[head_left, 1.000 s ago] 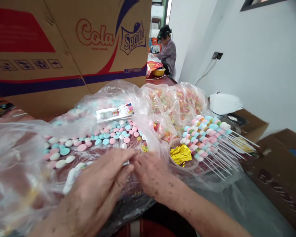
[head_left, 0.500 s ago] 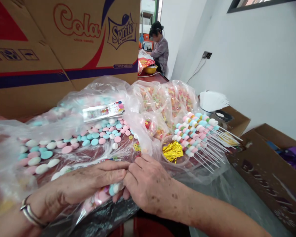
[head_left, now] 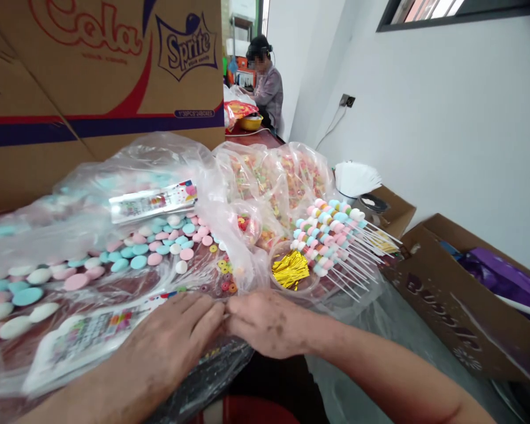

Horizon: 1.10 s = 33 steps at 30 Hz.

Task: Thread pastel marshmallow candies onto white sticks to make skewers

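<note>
My left hand and my right hand meet at the table's near edge, fingers closed and thumbs close together. Between them is the marshmallow candy skewer in its clear wrapper, seen a moment ago and now hidden under my hands. Beside my left hand lie flat printed wrappers. Past my right hand stands a round tub with gold twist ties. Finished marshmallow skewers are piled to its right, white sticks pointing toward me.
Loose pastel marshmallows spread over plastic at left, with more printed wrappers on a bag. Bags of ring gummies lie behind. A big carton blocks the back left; an open box stands right. A person sits beyond.
The view has shifted, so the scene slides left. My hands have come level and closer together, and the wrapped skewer that showed beneath them is now covered. Printed wrappers beside my left hand show more.
</note>
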Motion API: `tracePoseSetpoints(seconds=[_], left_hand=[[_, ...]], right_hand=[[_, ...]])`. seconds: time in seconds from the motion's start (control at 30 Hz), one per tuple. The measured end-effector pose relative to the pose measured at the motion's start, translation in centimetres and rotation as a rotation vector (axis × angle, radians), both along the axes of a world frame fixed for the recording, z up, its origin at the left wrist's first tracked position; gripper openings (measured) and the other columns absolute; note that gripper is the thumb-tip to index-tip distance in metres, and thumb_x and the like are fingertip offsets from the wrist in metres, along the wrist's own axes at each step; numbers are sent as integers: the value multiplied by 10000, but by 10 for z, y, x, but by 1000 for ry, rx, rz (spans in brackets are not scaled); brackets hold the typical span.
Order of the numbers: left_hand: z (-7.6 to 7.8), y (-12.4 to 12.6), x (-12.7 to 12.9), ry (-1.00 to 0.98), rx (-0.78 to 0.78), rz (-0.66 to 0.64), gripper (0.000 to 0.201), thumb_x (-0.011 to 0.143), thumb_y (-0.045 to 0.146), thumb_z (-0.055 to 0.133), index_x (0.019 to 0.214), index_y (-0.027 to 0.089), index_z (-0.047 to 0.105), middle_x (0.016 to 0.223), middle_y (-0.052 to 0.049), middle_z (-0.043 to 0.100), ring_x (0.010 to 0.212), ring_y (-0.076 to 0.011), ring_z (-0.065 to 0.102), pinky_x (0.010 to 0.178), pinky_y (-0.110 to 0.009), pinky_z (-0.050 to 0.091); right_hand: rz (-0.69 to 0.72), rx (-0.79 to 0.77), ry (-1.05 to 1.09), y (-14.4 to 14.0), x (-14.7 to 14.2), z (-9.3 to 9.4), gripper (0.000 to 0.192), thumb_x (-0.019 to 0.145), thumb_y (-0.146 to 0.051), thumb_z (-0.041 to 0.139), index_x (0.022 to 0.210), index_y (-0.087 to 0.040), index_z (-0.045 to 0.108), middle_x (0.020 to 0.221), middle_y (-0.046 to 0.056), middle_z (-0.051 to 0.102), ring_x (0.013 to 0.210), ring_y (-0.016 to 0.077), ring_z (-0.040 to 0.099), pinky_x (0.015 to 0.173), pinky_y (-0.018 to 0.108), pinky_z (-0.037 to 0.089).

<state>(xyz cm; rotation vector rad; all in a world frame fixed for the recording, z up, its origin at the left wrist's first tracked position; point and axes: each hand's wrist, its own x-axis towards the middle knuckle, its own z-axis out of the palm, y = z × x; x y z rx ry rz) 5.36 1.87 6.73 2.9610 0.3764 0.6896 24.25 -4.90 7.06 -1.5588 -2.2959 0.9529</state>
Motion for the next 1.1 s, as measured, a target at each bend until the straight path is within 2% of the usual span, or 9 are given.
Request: tracePoseSetpoints(seconds=[0.07, 0.17, 0.27, 0.33, 0.4, 0.5, 0.6, 0.83, 1.1], left_hand=[[6, -5, -1, 61, 185, -152, 329, 935, 102, 372, 1074, 181, 659, 958, -69, 760, 862, -193, 684, 790, -270, 508], [10, -5, -1, 63, 176, -239, 357, 924, 52, 343, 1091, 161, 638, 958, -80, 750, 849, -188, 675, 787, -268, 499], [5, 0, 1, -13, -54, -147, 293, 939, 94, 384, 998, 176, 659, 848, -55, 735, 706, -161, 657, 669, -238, 496], [2, 4, 3, -66, -326, 23, 203, 937, 191, 480, 883, 195, 676, 747, -20, 712, 631, -141, 636, 598, -208, 482], [0, 6, 6, -104, -672, 214, 204, 896, 312, 579, 753, 204, 676, 636, 10, 665, 559, -122, 600, 521, -182, 455], [-1, 5, 13, -193, -1174, 431, 269, 810, 425, 668, 671, 195, 656, 567, 24, 618, 444, -88, 512, 380, -151, 354], [0, 1, 19, -235, -1491, 573, 289, 756, 461, 716, 696, 191, 628, 602, 21, 640, 373, -61, 464, 308, -122, 249], [0, -2, 18, -259, -1715, 607, 313, 729, 457, 757, 729, 192, 591, 652, 3, 665, 355, -55, 471, 287, -86, 191], [0, -6, 27, -340, -1795, 504, 312, 743, 450, 740, 700, 186, 580, 571, -5, 647, 324, -30, 336, 257, -92, 213]], right_hand=[[-119, -285, 301, -2, 5, 0, 204, 900, -231, 480, 714, -169, 534, 620, -52, 469, 576, 84, 446, 521, 189, 351], [-164, -499, 545, -7, 18, -2, 199, 883, -274, 488, 723, -175, 552, 599, -62, 456, 530, 75, 437, 496, 176, 365], [-179, -294, 432, -5, 47, 3, 307, 953, -342, 414, 794, -164, 607, 672, -19, 554, 609, 106, 532, 569, 205, 426], [-304, 71, 115, 1, 71, 6, 307, 974, -283, 389, 849, -166, 643, 813, 30, 620, 764, 137, 584, 681, 233, 442], [-343, 262, -271, 8, 91, 2, 220, 944, -210, 462, 1026, -205, 665, 988, 65, 650, 915, 182, 602, 761, 266, 442], [-275, 315, -712, 16, 101, -15, 270, 901, -126, 511, 1120, -199, 649, 1052, 108, 652, 951, 241, 611, 754, 309, 452], [-201, 336, -871, 18, 98, -32, 237, 896, -79, 485, 1052, -139, 652, 1088, 144, 645, 951, 265, 610, 748, 340, 469], [-226, 366, -868, 12, 104, -24, 240, 937, -119, 452, 1111, -154, 613, 1090, 142, 622, 1020, 267, 575, 780, 320, 474], [-303, 242, -750, 7, 111, -24, 307, 941, -97, 400, 1182, -169, 576, 1037, 132, 667, 979, 245, 627, 763, 292, 453]])
